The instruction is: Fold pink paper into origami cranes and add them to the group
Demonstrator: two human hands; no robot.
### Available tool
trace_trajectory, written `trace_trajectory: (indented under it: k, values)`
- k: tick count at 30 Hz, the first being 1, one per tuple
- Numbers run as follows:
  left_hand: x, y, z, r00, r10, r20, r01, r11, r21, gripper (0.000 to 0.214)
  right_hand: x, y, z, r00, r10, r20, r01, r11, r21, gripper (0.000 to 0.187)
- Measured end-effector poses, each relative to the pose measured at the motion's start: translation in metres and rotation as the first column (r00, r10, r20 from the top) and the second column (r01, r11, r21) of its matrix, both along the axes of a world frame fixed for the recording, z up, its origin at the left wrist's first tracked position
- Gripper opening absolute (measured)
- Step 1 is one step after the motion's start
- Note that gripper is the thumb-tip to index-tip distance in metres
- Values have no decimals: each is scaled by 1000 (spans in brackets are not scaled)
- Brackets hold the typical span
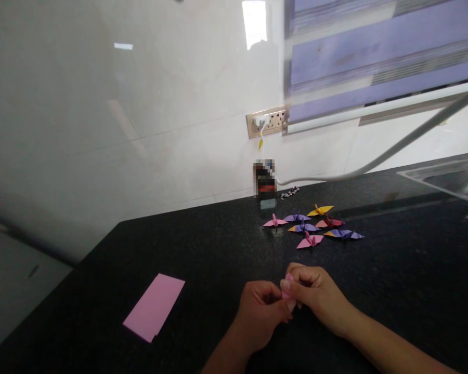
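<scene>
Between my two hands, low in the middle of the head view, is a small folded piece of pink paper (287,291), mostly covered by fingers. My left hand (263,311) pinches its lower end between thumb and index finger. Thumb and fingers of my right hand (315,288) close on its upper part. Beyond the hands, several folded paper cranes stand on the black countertop (218,249): a near pink crane (310,240), another pink crane (275,221), a yellow crane (320,210), a red crane (330,222) and purple ones (343,234).
Pink paper sheets (155,307) lie stacked at the left. Against the wall stands a small dark, blurred-out object (265,179), beside a beaded strand (290,192). A grey hose (393,148) runs toward the sink edge (437,184). A plug sits in the wall socket (267,122).
</scene>
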State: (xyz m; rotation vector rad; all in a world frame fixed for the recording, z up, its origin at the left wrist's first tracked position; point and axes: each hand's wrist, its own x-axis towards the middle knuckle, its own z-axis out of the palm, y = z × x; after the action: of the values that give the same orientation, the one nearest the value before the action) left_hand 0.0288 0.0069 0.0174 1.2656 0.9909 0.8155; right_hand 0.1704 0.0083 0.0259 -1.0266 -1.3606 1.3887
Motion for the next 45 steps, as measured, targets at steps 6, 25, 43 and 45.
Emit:
trace_trajectory:
  k: [6,25,43,45]
  values:
    - [0,-1,-2,998,-14,-55,15,1000,21,19,0,1,-2,994,-54,-94,45,995,-87,28]
    - [0,7,9,993,82,87,-81,997,-15,25,2,2,-5,988,43,147,-49,998,32,27]
    - [-2,6,7,934,134,332,-105,989,-104,14,0,-5,-2,891,-152,428,17,953,302,23]
    - [-3,7,7,912,117,394,-56,985,-163,15,0,-7,1,888,-128,442,-28,944,330,20]
